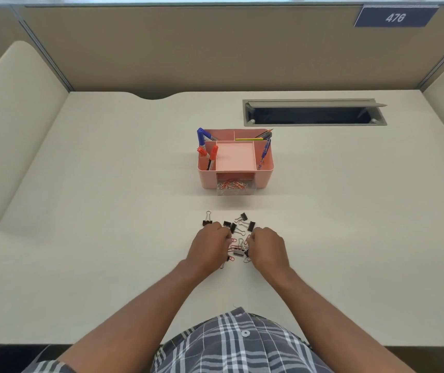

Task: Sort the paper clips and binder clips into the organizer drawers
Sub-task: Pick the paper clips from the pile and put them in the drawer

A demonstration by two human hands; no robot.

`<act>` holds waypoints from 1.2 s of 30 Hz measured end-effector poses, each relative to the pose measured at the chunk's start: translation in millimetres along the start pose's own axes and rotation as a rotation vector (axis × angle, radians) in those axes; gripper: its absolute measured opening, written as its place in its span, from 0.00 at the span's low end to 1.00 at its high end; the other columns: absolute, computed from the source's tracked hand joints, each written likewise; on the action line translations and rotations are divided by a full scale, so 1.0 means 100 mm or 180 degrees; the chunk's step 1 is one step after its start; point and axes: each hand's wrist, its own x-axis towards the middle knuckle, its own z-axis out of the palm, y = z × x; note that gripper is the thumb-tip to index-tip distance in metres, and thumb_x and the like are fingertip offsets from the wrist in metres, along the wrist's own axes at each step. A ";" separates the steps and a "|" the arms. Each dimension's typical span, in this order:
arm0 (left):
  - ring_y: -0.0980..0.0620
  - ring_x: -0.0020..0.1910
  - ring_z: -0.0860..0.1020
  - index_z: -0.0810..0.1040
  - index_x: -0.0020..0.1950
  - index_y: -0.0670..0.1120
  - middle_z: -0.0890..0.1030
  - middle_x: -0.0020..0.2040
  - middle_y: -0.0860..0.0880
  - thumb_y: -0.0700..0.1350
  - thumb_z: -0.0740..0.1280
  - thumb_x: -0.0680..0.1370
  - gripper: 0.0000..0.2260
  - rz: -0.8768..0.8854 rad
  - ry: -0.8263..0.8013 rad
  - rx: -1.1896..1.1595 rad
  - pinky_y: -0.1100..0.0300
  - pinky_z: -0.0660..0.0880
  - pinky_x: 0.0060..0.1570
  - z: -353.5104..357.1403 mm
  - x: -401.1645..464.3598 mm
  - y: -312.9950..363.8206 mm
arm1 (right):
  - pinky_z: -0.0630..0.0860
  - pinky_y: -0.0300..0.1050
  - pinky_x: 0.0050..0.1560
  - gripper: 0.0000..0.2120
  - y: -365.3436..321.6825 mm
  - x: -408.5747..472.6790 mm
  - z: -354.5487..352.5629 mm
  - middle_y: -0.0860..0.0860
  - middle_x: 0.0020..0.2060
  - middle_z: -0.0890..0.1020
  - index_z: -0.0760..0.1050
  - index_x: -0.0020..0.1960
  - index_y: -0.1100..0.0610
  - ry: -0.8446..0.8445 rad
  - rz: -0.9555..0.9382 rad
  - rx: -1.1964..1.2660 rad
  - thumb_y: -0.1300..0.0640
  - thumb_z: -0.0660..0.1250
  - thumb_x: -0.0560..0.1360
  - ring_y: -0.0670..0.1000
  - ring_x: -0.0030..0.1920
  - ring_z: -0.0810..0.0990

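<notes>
A: State the position of both hands.

B: The left hand (210, 247) and right hand (268, 249) rest on the cream desk (108, 211) at lower centre of the frame, on either side of a loose pile of clips (238, 247). Both hands are curled, fingers turned inward toward the pile. Whether either hand pinches a clip cannot be determined; the fingertips are hidden.

A: Describe the pile.

B: Red and silver paper clips (233, 240) lie mixed with black binder clips (250, 225). Several binder clips lie just above the hands; one binder clip (206, 220) sits apart at the left edge of the group.

A: Locate the organizer.

B: The pink desk organizer (265, 176) stands at frame centre, well above the pile. Its clear front drawer (235, 191) is pulled out and contains red and silver paper clips. The central tray (235, 157) holds nothing visible. Red markers (212, 154) and a blue marker (202, 135) stand in the left compartments; pencils (265, 134) occupy the rear right one, and a blue pen (265, 150) stands in the right one.

A: Other fixtures?

B: A grey cable hatch (315, 112) is open at upper right. A plate reading 476 (395, 17) is mounted on the partition.
</notes>
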 end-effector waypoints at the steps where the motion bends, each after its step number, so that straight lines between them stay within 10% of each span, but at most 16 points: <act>1: 0.47 0.48 0.75 0.79 0.49 0.44 0.78 0.46 0.47 0.43 0.63 0.79 0.06 -0.0037 0.0000 0.0020 0.53 0.73 0.48 0.00 0.00 0.00 | 0.75 0.48 0.44 0.10 -0.02 0.00 -0.01 0.54 0.43 0.82 0.79 0.45 0.58 -0.0016 -0.0045 0.0076 0.58 0.59 0.79 0.57 0.44 0.80; 16: 0.49 0.47 0.75 0.78 0.47 0.46 0.78 0.46 0.49 0.45 0.63 0.78 0.05 -0.0315 0.0073 0.0027 0.59 0.70 0.44 0.05 -0.01 -0.05 | 0.68 0.45 0.40 0.16 -0.07 -0.05 0.11 0.55 0.43 0.82 0.78 0.45 0.58 0.0029 0.0161 0.0086 0.46 0.62 0.79 0.57 0.44 0.81; 36: 0.48 0.45 0.75 0.77 0.48 0.47 0.76 0.46 0.49 0.44 0.63 0.78 0.04 -0.0307 0.0131 0.0058 0.56 0.72 0.42 0.04 -0.04 -0.06 | 0.77 0.48 0.45 0.10 -0.08 0.07 -0.05 0.54 0.43 0.83 0.78 0.46 0.59 -0.0265 0.0183 0.0795 0.56 0.60 0.78 0.56 0.44 0.81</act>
